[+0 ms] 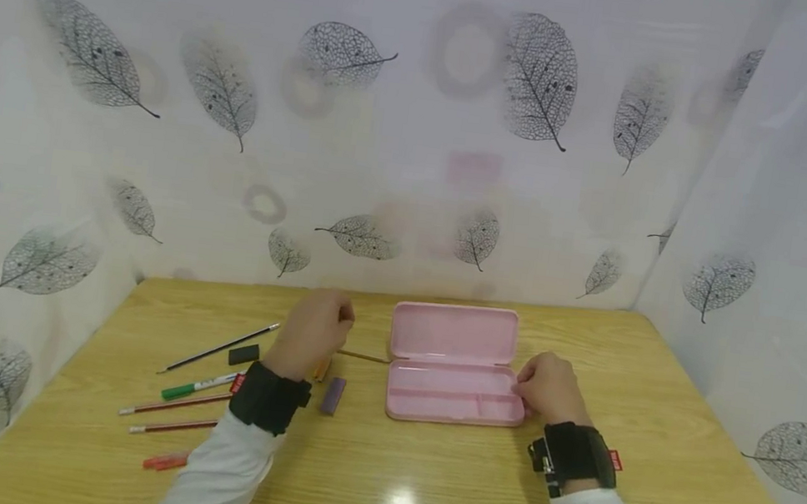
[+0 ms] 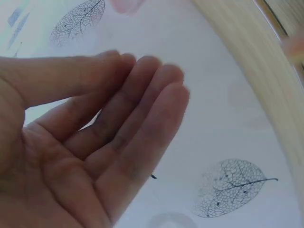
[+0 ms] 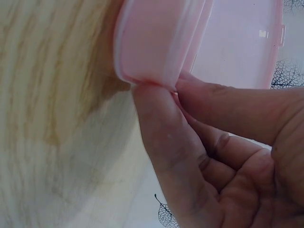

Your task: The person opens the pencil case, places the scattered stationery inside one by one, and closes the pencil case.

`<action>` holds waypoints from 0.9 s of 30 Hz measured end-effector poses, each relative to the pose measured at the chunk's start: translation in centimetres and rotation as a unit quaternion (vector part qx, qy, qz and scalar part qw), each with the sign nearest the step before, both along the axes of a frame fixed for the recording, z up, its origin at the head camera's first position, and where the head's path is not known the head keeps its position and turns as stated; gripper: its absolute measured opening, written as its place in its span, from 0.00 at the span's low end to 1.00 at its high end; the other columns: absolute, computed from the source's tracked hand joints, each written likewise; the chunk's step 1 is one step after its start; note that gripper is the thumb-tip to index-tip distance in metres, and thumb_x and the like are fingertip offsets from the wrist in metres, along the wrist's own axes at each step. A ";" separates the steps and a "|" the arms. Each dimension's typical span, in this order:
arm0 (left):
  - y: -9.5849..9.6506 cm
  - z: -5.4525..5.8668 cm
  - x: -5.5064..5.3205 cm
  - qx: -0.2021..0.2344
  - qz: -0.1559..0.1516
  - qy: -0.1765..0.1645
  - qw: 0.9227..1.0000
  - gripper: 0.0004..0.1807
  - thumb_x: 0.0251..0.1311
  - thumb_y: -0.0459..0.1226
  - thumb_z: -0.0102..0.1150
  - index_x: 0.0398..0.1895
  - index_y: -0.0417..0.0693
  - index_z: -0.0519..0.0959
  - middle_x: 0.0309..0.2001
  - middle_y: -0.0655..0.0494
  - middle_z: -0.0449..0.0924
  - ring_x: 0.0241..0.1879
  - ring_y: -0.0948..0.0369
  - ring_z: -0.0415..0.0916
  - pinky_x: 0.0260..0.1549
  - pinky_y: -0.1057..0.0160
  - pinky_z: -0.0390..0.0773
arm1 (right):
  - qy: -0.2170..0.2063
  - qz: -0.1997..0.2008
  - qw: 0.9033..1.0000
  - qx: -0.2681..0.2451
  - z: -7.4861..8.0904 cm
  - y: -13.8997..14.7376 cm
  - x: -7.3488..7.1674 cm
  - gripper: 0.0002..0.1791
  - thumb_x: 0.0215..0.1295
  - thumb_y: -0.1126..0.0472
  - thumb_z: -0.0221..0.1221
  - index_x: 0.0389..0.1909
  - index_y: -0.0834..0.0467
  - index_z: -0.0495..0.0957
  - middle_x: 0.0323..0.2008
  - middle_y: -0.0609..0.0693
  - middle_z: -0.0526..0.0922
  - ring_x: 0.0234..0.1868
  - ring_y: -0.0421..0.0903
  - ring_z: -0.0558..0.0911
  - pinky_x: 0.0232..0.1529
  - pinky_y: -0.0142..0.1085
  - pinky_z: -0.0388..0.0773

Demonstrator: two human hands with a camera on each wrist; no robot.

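Observation:
A pink pencil case [image 1: 445, 421] lies on the table with its lid [image 1: 454, 334] folded back, its compartments bare. At its right end my right hand [image 1: 555, 388] pinches the wall between thumb and fingers; the right wrist view shows this grip on the pink wall [image 3: 147, 42] up close. To the left of the case my left hand [image 1: 314, 329] hovers over the table. Its fingers [image 2: 156, 109] bend loosely towards the thumb, and nothing shows between them. A thin brown stick [image 1: 364, 356] lies between that hand and the case.
Left of my left arm lie a dark pencil [image 1: 221, 347], a black block [image 1: 243, 354], a green-capped marker [image 1: 198, 386], two red pencils [image 1: 173, 404] and a red piece [image 1: 164, 461]. Near the left wrist are a purple block [image 1: 333, 395] and an orange piece [image 1: 322, 370]. A leaf-patterned curtain [image 1: 415, 161] borders the table.

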State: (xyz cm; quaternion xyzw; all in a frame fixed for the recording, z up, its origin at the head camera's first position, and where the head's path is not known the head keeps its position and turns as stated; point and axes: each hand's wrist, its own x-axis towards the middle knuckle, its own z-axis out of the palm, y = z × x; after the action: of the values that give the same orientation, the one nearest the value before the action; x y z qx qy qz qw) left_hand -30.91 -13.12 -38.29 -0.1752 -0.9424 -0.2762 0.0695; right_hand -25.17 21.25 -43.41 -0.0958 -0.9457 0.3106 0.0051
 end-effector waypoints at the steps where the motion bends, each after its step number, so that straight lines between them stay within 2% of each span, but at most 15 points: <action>1: -0.3 0.1 0.2 0.001 -0.002 -0.002 1.000 0.03 0.63 0.28 0.64 0.31 0.39 0.84 0.29 0.51 0.82 0.28 0.55 0.77 0.30 0.55 0.78 | 0.000 0.001 1.000 0.000 0.0 0.0 0.0 0.05 0.59 0.70 0.68 0.27 0.65 0.82 0.24 0.55 0.80 0.21 0.46 0.78 0.23 0.36 0.74; 6: -1.4 -0.5 1.1 -0.016 0.002 -0.033 0.999 0.01 0.58 0.27 0.68 0.33 0.36 0.86 0.36 0.46 0.86 0.33 0.52 0.81 0.35 0.53 0.82 | -0.003 0.001 1.000 0.001 0.3 0.0 0.0 0.05 0.60 0.70 0.68 0.28 0.66 0.82 0.24 0.55 0.80 0.22 0.47 0.78 0.24 0.36 0.74; 11: -1.4 -2.1 1.5 -0.046 0.001 -0.061 0.997 0.05 0.56 0.26 0.71 0.25 0.38 0.83 0.27 0.49 0.83 0.26 0.56 0.78 0.28 0.58 0.80 | -0.009 -0.003 1.000 0.001 0.4 0.0 0.2 0.05 0.60 0.70 0.68 0.28 0.66 0.82 0.24 0.55 0.80 0.22 0.47 0.78 0.24 0.36 0.74; 15: -0.9 -2.9 1.7 -0.080 -0.010 -0.054 0.995 0.11 0.53 0.26 0.72 0.21 0.39 0.79 0.25 0.52 0.78 0.26 0.56 0.76 0.28 0.57 0.79 | -0.005 0.001 1.000 0.001 0.4 0.0 0.3 0.05 0.60 0.71 0.68 0.28 0.67 0.82 0.24 0.55 0.80 0.22 0.47 0.78 0.24 0.36 0.75; 20: -0.4 -3.5 2.0 -0.111 -0.008 -0.067 0.992 0.12 0.51 0.27 0.74 0.24 0.39 0.76 0.23 0.53 0.74 0.23 0.57 0.73 0.24 0.59 0.77 | 0.001 0.004 1.000 0.000 0.5 -0.3 0.4 0.04 0.60 0.71 0.67 0.28 0.67 0.82 0.24 0.55 0.80 0.22 0.47 0.78 0.24 0.36 0.75; 24: -0.3 -3.8 2.3 -0.117 -0.007 -0.079 0.990 0.11 0.54 0.28 0.73 0.25 0.38 0.76 0.21 0.54 0.73 0.20 0.60 0.71 0.20 0.62 0.74 | 0.004 0.007 1.000 0.001 0.5 -0.5 0.3 0.04 0.60 0.71 0.67 0.28 0.67 0.83 0.23 0.54 0.80 0.21 0.46 0.78 0.23 0.36 0.74; 27: -0.2 -3.9 2.5 -0.117 -0.012 -0.071 0.990 0.11 0.54 0.27 0.71 0.24 0.38 0.75 0.20 0.54 0.73 0.19 0.60 0.71 0.19 0.63 0.73 | 0.012 0.011 1.000 0.008 0.4 -0.3 0.3 0.04 0.60 0.71 0.67 0.28 0.67 0.83 0.23 0.54 0.80 0.20 0.45 0.78 0.22 0.35 0.74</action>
State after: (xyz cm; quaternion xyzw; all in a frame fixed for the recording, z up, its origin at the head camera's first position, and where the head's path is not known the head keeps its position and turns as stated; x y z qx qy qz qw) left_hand -28.40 -13.31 -42.17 -0.1729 -0.9688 -0.1762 -0.0221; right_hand -24.90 20.96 -43.01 -0.0815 -0.9490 0.3044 0.0134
